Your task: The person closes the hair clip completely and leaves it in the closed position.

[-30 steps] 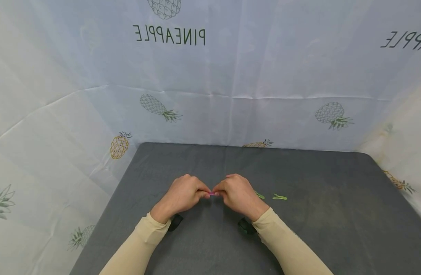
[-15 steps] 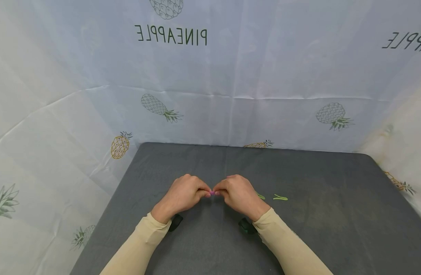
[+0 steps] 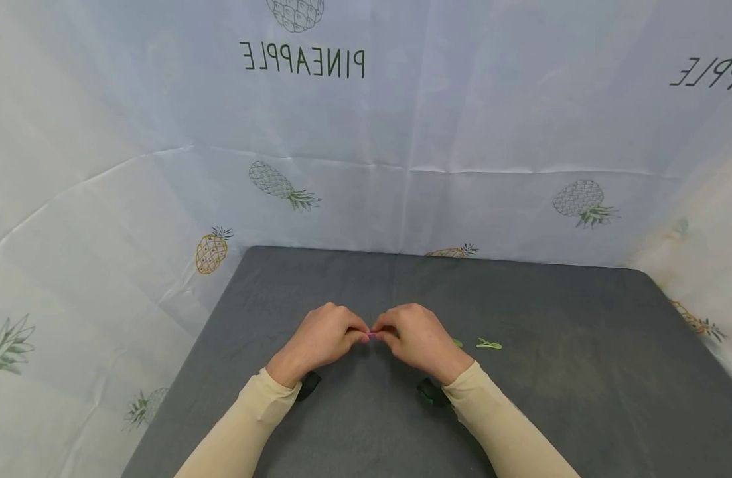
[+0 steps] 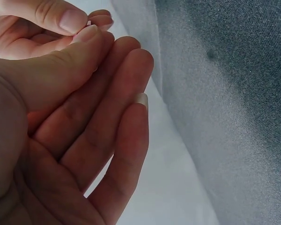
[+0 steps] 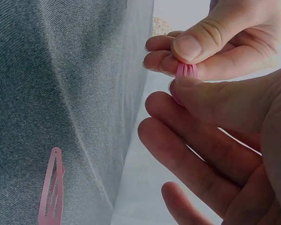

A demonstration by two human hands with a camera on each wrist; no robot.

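Pink snap hair clip point(image 5: 187, 70), one: pinched at one end by thumb and fingers of the left hand point(image 3: 322, 337), at that hand's three o'clock, and at the other by those of the right hand point(image 3: 418, 337), at its nine o'clock; slotted part exposed between the thumbs. Second pink clip point(image 5: 51, 194), one: laid on the grey tabletop point(image 3: 551, 305), toward eight o'clock in the right-wrist view. Lime-green clip point(image 3: 489, 344), one: placed at the right hand's three o'clock.

hand point(image 3: 322, 338) point(image 3: 419, 338): 2 | pink clip point(image 5: 186, 70) point(image 5: 46, 187): 2 | green clip point(image 3: 490, 344) point(image 3: 458, 342): 2
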